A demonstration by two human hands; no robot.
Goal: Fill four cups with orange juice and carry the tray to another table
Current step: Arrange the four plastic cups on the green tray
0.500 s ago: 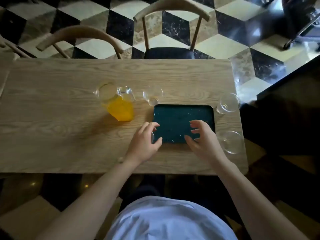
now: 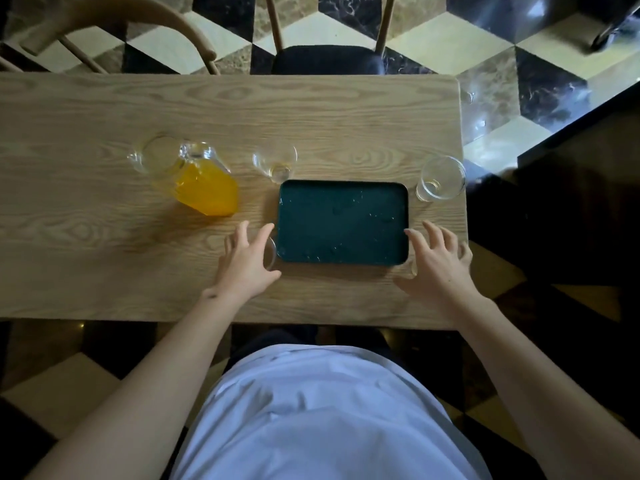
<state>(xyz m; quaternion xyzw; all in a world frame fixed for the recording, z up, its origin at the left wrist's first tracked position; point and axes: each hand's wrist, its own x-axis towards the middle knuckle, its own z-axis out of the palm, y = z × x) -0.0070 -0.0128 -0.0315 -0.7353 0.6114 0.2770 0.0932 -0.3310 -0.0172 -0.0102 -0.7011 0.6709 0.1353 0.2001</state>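
An empty dark green tray (image 2: 343,221) lies on the wooden table (image 2: 104,258). A glass pitcher (image 2: 194,178) of orange juice stands to its left. One empty clear cup (image 2: 275,164) sits off the tray's far left corner, and another cup (image 2: 440,178) off its far right corner. My left hand (image 2: 246,261) hovers with spread fingers over a third cup (image 2: 273,252) at the tray's left edge. My right hand (image 2: 440,261) is spread beside the tray's right edge, with a sliver of glass (image 2: 412,268) showing under it.
Two wooden chairs (image 2: 329,60) stand behind the far edge of the table. The table's right edge (image 2: 462,202) runs close to the right-hand cups. Beyond it is a dark surface (image 2: 571,209) and the checkered floor.
Both hands have left the tray's surface and moved outward, the left one to the cup at the tray's left edge, the right one past its right edge. The view has come closer.
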